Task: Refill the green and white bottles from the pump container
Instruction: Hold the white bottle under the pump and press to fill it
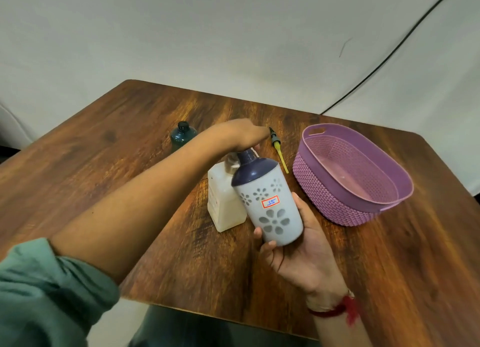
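Head cam: R hand had fingers wrapped on white bottle, tilted against pump container. L hand was atop it; fingers hidden, can't tell.

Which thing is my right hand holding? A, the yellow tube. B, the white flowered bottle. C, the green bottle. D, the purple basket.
B: the right hand grips the white flowered bottle from below, tilted toward the pump container.

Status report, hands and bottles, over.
Right hand grips white bottle, tilted toward pump container. Left hand over its pump, grip unclear. Green bottle capped, standing apart. Nothing blocking.
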